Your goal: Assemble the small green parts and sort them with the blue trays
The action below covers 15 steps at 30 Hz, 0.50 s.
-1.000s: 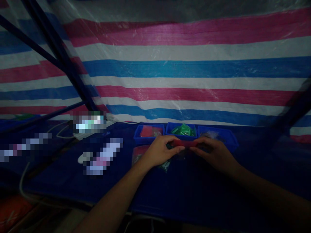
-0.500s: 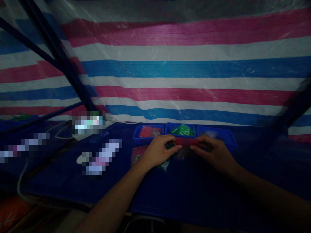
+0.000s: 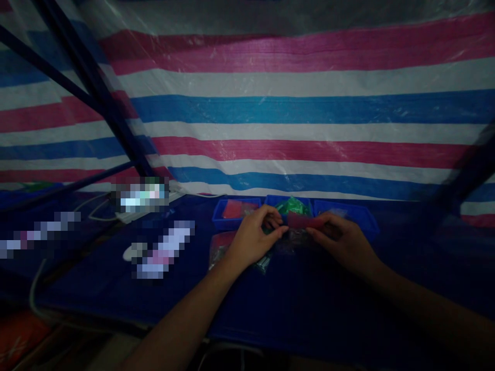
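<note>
Dim shot, two bare hands, apart from each other over the blue table. Our right hand pinches a bag between thumb and fingers at its right end; the bag has a red top and a clear lower part, contents too dark for us to make out. It's up in front of the middle bin, between the two hands. Our left hand has curled fingers, thumb tip just beside the bag's left edge; we can't tell if it touches.

Three blue bins stand in a row behind the hands: the left bin has red and clear packaging in it, the middle one green packets, the right bin some clear plastic. By our left wrist we get a second red-topped bag on the table, plus a small packet of shiny pieces below the palm. Farther left, a white rounded thing next to a pixelated patch. Striped sheet behind everything.
</note>
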Available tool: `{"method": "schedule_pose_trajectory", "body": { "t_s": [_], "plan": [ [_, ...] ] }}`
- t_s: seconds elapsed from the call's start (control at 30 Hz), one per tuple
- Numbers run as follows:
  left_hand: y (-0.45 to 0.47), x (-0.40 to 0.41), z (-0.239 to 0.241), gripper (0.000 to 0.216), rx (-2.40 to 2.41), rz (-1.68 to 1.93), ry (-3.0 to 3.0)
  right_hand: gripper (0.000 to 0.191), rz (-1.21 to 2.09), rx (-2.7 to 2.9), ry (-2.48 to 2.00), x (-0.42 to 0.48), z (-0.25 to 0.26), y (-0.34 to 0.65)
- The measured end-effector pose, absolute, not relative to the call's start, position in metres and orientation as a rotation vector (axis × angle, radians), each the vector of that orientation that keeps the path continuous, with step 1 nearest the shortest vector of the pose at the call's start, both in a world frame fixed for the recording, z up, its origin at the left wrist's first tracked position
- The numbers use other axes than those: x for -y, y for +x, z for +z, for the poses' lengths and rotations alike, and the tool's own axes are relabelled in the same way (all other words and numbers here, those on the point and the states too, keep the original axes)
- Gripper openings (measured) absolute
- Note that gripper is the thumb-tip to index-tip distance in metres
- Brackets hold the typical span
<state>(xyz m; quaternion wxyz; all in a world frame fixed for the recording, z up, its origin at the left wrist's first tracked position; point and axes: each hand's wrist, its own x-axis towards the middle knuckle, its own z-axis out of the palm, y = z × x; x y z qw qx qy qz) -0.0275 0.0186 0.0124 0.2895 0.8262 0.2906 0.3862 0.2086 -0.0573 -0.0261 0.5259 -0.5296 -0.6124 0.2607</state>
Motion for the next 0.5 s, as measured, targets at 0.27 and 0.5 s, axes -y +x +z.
{"method": "schedule_pose_trajectory", "body": {
  "t_s": [0.27,0.5],
  "plan": [
    [-0.023,-0.005,0.011,0.042,-0.509,0.831,2.391,0.03,0.785,1.544,-1.17,0.064,-0.018,0.202],
    [-0.022,-0.007,0.008,0.024,-0.622,0.859,2.348,0.024,0.756,1.555,-1.117,0.073,-0.009,0.201]
  ]
}}
